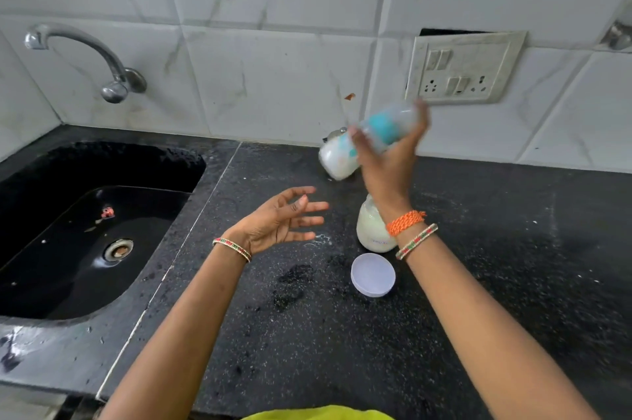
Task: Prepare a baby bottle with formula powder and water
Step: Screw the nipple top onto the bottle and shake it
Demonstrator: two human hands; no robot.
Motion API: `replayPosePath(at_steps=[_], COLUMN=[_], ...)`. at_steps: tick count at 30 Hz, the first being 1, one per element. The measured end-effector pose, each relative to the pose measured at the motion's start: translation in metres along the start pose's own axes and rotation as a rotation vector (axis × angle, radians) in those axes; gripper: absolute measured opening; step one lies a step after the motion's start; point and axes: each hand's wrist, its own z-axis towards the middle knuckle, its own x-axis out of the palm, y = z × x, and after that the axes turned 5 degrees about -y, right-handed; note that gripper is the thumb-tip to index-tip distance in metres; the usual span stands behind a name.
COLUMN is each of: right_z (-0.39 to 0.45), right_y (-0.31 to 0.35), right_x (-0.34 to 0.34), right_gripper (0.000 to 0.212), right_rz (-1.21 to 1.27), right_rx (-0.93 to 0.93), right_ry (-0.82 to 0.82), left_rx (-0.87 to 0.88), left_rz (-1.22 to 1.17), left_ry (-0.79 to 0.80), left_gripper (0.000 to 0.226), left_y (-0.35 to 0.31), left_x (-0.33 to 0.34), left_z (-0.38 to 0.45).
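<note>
The right hand (390, 153), at about one o'clock from the middle of the view, grips a baby bottle (367, 142) held up above the black speckled counter (478, 282); its fingers (422, 118) and thumb are curled round the bottle's middle. The bottle is tilted nearly onto its side, its white, milky end low at ten o'clock from the hand and its clear end high at two o'clock, with a teal patch between, and it is blurred. The left hand (284, 218) hovers near the centre, palm turned up and toward the right, fingers spread and relaxed, holding nothing and apart from the bottle. Just below the right wrist, at about three o'clock from the left hand, a small jar (371, 231) of pale powder stands upright on the counter, partly hidden by the wrist; whether it is open I cannot tell. Just beside it at six o'clock lies a round white lid (372, 274), flat on the counter. Both wrists carry beaded bangles, and the right also an orange thread band. At nine o'clock a black sink (85, 248) is sunk into the counter, with a metal tap (89, 57) on the tiled wall above it at ten o'clock. A switch plate (465, 67) sits on the wall at one o'clock, behind the bottle.
</note>
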Motion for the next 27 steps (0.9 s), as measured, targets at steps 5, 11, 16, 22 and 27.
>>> replayPosePath(at_steps=[5,11,16,22,27], right_z=[0.007,-0.003,0.020,0.038,0.033], right_y=[0.019,0.035,0.028,0.008,0.005], right_x=[0.001,0.002,-0.015,-0.027,-0.029], right_gripper=[0.080,0.079,0.077,0.088,0.074], right_rz=[0.111,0.188,0.145,0.271,0.061], right_rx=[0.034,-0.032,0.020,0.139,0.179], right_ry=[-0.022,-0.081,0.212,-0.056,0.336], left_rx=[-0.051,-0.080,-0.120,-0.094,-0.053], left_rz=[-0.027,-0.025,0.053,0.037,0.033], left_ry=[-0.152,-0.199,-0.229,-0.225,-0.205], left_gripper=[0.062,0.046,0.041,0.038,0.035], left_y=[0.000,0.001,0.005,0.005,0.000], left_x=[-0.012,-0.017,-0.016,-0.007,0.001], left_z=[0.003,0.009,0.007,0.008,0.014])
